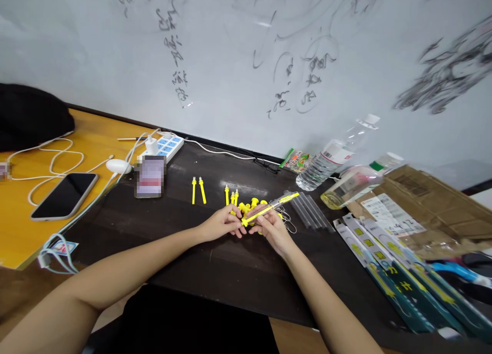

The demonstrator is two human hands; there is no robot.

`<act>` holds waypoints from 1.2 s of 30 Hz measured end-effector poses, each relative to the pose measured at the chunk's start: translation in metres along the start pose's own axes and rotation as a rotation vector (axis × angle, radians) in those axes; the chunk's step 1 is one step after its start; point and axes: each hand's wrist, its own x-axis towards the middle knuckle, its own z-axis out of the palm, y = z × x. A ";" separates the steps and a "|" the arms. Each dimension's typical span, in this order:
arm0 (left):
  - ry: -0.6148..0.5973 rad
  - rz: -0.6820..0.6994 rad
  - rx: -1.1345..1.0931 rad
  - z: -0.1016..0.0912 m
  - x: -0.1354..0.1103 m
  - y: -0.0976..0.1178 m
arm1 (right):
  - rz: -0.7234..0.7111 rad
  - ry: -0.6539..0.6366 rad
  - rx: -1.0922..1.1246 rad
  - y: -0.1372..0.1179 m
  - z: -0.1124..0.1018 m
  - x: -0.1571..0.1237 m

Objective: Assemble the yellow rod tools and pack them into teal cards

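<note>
A slim clear tube with yellow parts (271, 206) is held slanting above the dark table, its lower yellow end to the left. My right hand (273, 228) grips it along its lower half between thumb and fingers. At the yellow end, the curled thumb and fingers of my left hand (223, 223) close on the tip. Behind my hands lie a heap of yellow plastic caps (253, 203) and some thin wire loops (287, 218), partly hidden. Two yellow sticks with metal tips (198, 190) lie to the left, and more yellow sticks (231, 192) lie near my left fingers.
Several clear tubes (311, 210) lie right of my hands. Beyond them are a water bottle (319, 164), a bottle with yellowish liquid (349, 186), a cardboard box (415, 200) and packaged items (392, 277). Phones (65, 196), cables and a power strip (171, 145) occupy the left.
</note>
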 end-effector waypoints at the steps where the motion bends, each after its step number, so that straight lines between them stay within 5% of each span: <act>1: 0.007 -0.023 0.002 0.000 0.000 -0.001 | 0.001 -0.002 0.004 0.000 0.000 0.000; 12: -0.059 -0.133 0.038 0.003 -0.003 0.004 | -0.009 -0.018 -0.014 -0.001 -0.001 0.000; 17: 0.008 -0.029 0.182 0.005 -0.006 0.008 | -0.023 -0.006 -0.022 0.000 -0.001 0.000; 24: 0.108 0.243 0.869 0.002 -0.012 0.016 | -0.021 -0.008 -0.028 0.003 -0.002 0.000; 36: 0.067 0.334 1.028 0.000 -0.011 0.011 | 0.032 -0.010 -0.012 0.001 0.001 -0.001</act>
